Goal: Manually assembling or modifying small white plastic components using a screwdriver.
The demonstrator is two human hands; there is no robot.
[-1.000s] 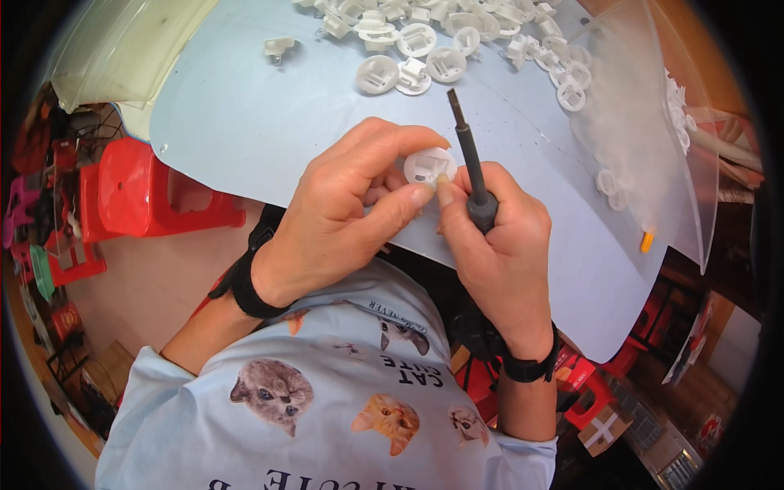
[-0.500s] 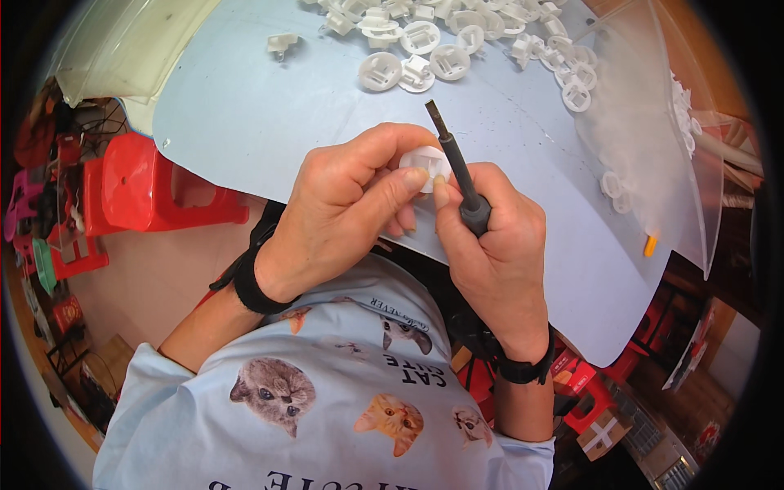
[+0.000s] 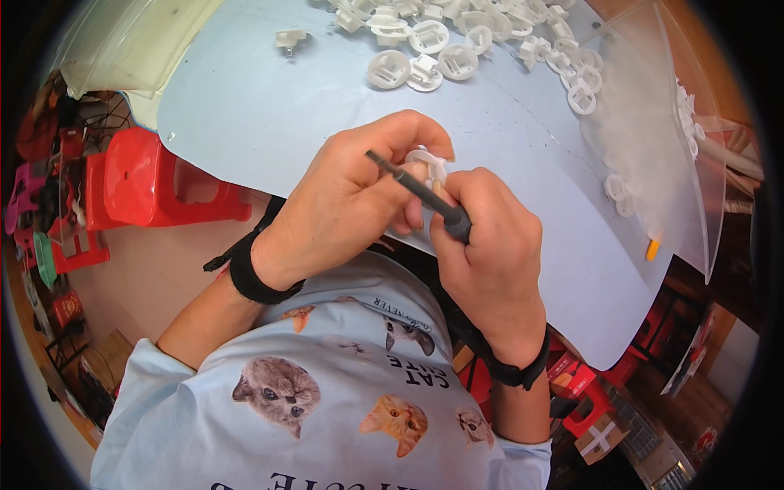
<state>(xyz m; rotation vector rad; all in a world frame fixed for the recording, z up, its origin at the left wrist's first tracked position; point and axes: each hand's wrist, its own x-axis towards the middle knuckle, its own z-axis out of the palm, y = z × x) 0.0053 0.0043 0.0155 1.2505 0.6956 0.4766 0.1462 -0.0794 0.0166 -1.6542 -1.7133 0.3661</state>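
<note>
A small round white plastic part is pinched between the thumb and fingers of my left hand, just over the table's near edge. Closed around a dark-handled screwdriver is my right hand; its thumb and index fingertips also reach the white part. The screwdriver's flat metal tip points up and left, crossing in front of my left thumb. My fingers cover much of the part. On the far side of the table lies a heap of similar white plastic parts.
The pale blue tabletop carries one separate white part at the far left. A translucent plastic sheet or bag stands at the right, beside a small yellow piece. Red stools stand on the floor to the left.
The screwdriver has swung from pointing nearly straight up to leaning left across my left thumb. The white part has tilted from face-on to more edge-on. Both hands keep their hold.
</note>
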